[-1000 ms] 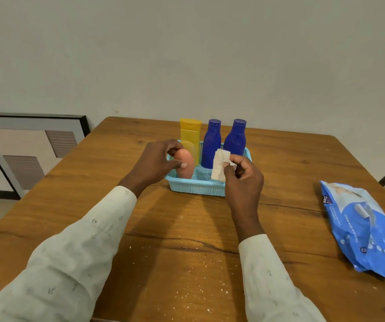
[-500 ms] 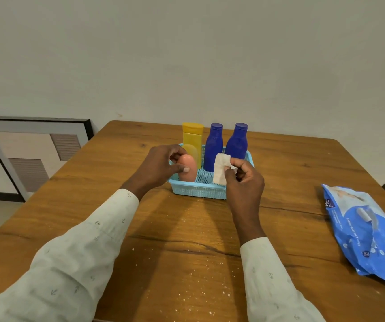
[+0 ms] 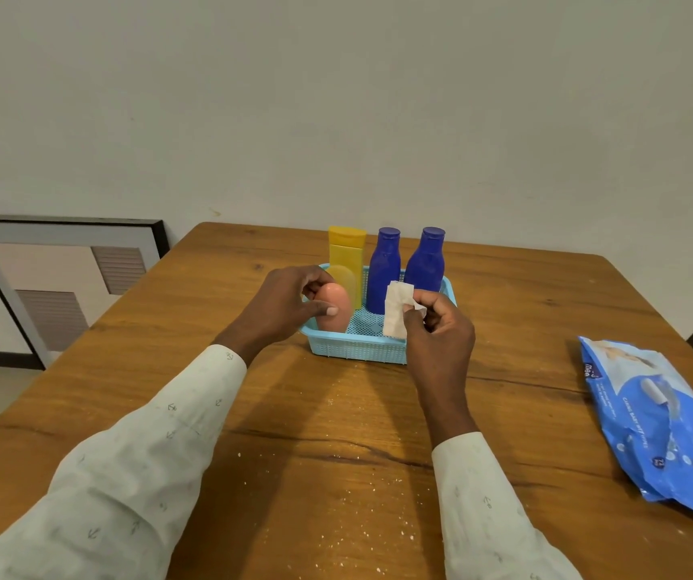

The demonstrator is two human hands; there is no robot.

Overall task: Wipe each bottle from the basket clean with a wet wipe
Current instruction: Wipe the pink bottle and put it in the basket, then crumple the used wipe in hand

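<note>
A light blue basket (image 3: 357, 349) stands on the wooden table (image 3: 336, 433). Upright at its back are a yellow bottle (image 3: 345, 255) and two dark blue bottles (image 3: 384, 270) (image 3: 425, 261). My left hand (image 3: 282, 305) grips a rounded pink bottle (image 3: 335, 301) at the basket's front left corner, thumb across its front. Just right of it, over the basket's front right part, my right hand (image 3: 439, 328) pinches a folded white wet wipe (image 3: 395, 311).
A blue wet wipe pack (image 3: 658, 420) lies flat near the table's right edge. A framed picture (image 3: 60, 282) leans against the wall on the floor at the left. White crumbs speckle the table in front of me.
Both hands keep their holds. The view has shifted slightly, and the pink bottle looks a little higher in the basket than a second ago.
</note>
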